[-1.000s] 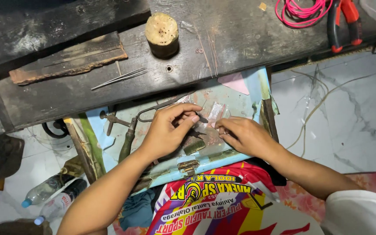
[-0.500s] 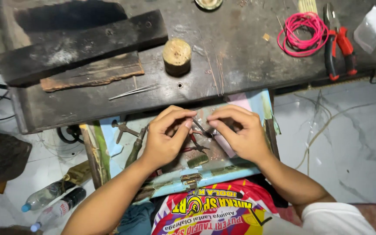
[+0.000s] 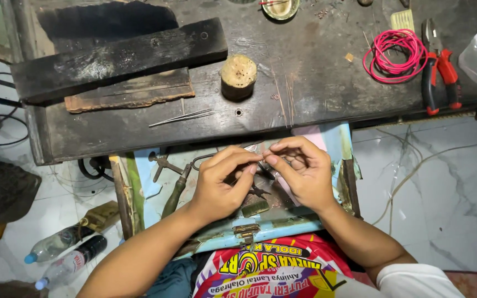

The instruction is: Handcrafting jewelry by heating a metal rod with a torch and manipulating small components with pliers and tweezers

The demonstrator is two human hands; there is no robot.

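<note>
While drawer [image 3: 327, 223] unchanged, left hand [image 3: 222, 185], right hand [image 3: 302, 174] fingertips met.

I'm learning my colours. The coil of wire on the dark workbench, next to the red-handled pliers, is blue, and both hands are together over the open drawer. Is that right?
Nearly. The coil of wire is pink, not blue, as the head view shows. The rest holds: it lies on the dark workbench beside the red-handled pliers, and the left hand and right hand meet over the open drawer.

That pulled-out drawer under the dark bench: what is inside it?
In the drawer lie a green-handled tool and small pliers. The left hand and right hand cover the middle, hiding whatever they pinch.
</note>
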